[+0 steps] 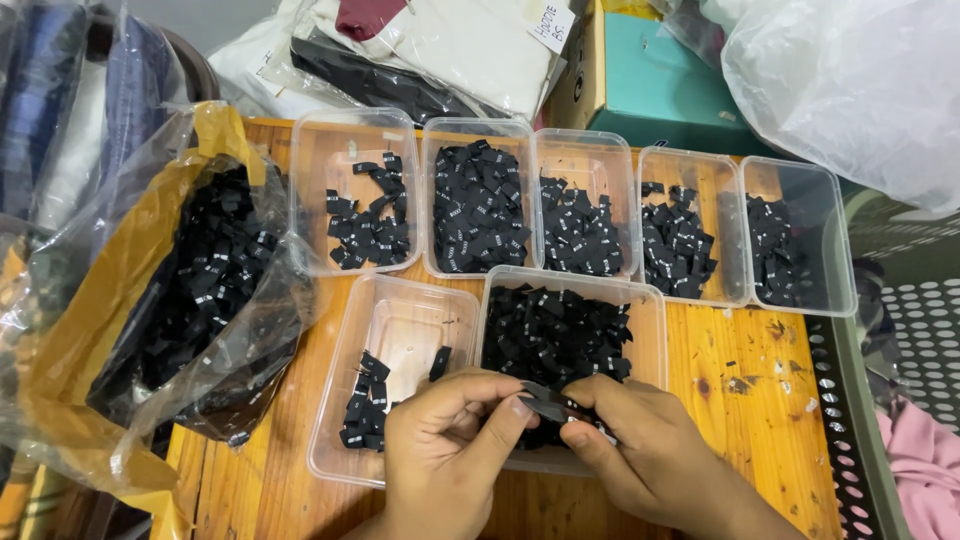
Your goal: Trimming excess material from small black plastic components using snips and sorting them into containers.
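Black label (545, 403) half-hidden between fingers (520, 410)

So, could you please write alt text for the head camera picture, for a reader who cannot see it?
Two hands, left hand and right hand, pinch a small black label together above a wooden table. Seven clear plastic tubs hold black labels; a plastic bag of more lies at left.

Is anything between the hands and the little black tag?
No. Both hands, left and right, already pinch the black tag between their fingertips, above the near tubs. Nothing visible sits between fingers and tag.
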